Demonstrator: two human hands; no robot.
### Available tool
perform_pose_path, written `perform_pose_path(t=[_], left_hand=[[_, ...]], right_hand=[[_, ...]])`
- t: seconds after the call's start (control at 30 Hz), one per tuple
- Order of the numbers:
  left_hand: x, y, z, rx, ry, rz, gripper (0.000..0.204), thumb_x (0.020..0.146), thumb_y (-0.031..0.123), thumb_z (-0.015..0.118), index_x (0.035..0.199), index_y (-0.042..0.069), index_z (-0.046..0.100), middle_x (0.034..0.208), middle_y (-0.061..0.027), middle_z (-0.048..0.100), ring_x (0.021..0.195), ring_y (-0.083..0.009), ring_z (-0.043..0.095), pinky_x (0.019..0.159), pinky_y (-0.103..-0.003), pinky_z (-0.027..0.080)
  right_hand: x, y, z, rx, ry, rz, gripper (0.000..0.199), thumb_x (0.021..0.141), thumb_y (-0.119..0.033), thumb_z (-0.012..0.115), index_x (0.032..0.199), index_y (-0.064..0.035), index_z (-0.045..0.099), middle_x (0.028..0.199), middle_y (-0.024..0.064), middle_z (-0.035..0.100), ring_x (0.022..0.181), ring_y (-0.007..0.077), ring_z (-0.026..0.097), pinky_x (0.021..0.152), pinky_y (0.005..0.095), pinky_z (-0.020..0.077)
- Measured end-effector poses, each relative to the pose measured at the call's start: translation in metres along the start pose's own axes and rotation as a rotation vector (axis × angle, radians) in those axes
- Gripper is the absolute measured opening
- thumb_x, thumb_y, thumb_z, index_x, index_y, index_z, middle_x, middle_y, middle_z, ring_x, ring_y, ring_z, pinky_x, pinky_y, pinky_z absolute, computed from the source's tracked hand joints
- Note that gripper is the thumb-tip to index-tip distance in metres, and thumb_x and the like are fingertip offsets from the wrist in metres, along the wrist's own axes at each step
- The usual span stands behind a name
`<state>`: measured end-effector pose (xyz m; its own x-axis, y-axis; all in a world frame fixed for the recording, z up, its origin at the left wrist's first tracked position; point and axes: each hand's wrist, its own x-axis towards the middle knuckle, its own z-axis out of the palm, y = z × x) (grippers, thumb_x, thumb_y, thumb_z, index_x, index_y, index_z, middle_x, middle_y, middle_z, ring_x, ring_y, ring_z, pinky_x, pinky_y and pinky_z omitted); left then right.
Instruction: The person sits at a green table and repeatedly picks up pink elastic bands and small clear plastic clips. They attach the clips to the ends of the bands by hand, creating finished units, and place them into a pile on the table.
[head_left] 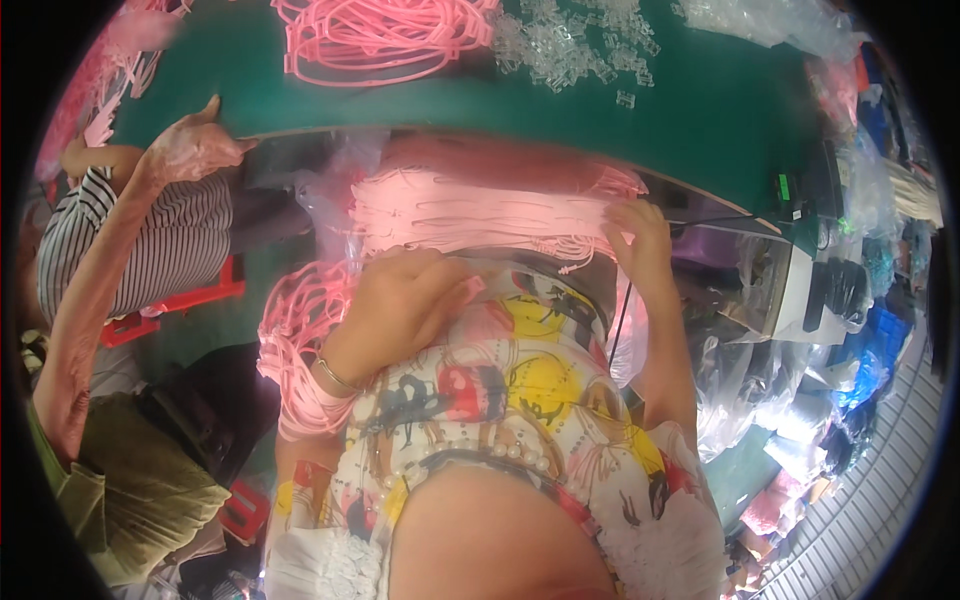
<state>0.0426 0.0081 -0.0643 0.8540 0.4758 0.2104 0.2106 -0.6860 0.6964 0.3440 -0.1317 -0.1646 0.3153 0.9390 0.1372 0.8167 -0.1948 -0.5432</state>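
Observation:
Across my lap, below the table edge, lies a thick bundle of pale pink cords (480, 212), stretched from left to right. My right hand (642, 242) curls its fingers around the bundle's right end. In front of my body, just below the bundle, my left hand (405, 300) is closed, knuckles up. A bit of pink shows by its fingertips, too small to name. Looped pink cords (300, 345) hang beside my left wrist, partly hidden behind it.
A green table (720, 110) spans the far side, bearing a heap of pink loops (385, 40) and small clear plastic clips (570, 45). At left, another person's hand (195, 148) rests by the table edge, near a red stool (195, 290). Plastic bags (745, 380) crowd the right.

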Motion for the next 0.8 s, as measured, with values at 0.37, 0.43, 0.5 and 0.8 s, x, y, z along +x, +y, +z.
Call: perform_pose_path(t=[0.37, 0.43, 0.5, 0.8], left_hand=[[0.016, 0.009, 0.007, -0.044, -0.081, 0.014, 0.018, 0.081, 0.011, 0.065, 0.099, 0.006, 0.064, 0.068, -0.0096, 0.056, 0.060, -0.0290, 0.057, 0.053, -0.038, 0.044], [0.017, 0.006, 0.012, -0.116, -0.086, 0.001, 0.016, 0.081, 0.011, 0.065, 0.097, 0.006, 0.065, 0.072, -0.0100, 0.058, 0.064, -0.0290, 0.058, 0.056, -0.038, 0.045], [0.020, 0.005, 0.014, -0.198, -0.127, -0.023, 0.016, 0.082, 0.010, 0.063, 0.096, 0.004, 0.064, 0.082, -0.0114, 0.060, 0.072, -0.0295, 0.060, 0.062, -0.038, 0.047], [0.044, 0.011, 0.032, -0.418, -0.311, -0.038, 0.012, 0.084, 0.010, 0.060, 0.093, 0.003, 0.062, 0.113, -0.0133, 0.059, 0.093, -0.0307, 0.062, 0.077, -0.036, 0.050]], right_hand=[[-0.008, -0.010, 0.002, -0.054, -0.045, -0.121, 0.021, 0.067, -0.013, 0.074, 0.086, -0.0094, 0.064, 0.091, 0.0062, 0.062, 0.092, 0.0279, 0.056, 0.083, 0.0407, 0.0402], [-0.006, -0.017, -0.004, -0.037, -0.038, -0.124, 0.020, 0.068, -0.011, 0.072, 0.086, -0.0091, 0.063, 0.088, 0.0068, 0.062, 0.090, 0.0285, 0.057, 0.083, 0.0403, 0.0405], [-0.003, -0.029, -0.019, -0.014, -0.068, -0.121, 0.018, 0.070, -0.010, 0.070, 0.086, -0.0074, 0.063, 0.085, 0.0077, 0.062, 0.083, 0.0282, 0.058, 0.078, 0.0385, 0.0437], [0.017, -0.106, -0.069, 0.546, -0.404, -0.060, 0.021, 0.078, -0.004, 0.066, 0.098, -0.0007, 0.063, 0.088, 0.0082, 0.066, 0.077, 0.0134, 0.063, 0.065, 0.0257, 0.0495]])
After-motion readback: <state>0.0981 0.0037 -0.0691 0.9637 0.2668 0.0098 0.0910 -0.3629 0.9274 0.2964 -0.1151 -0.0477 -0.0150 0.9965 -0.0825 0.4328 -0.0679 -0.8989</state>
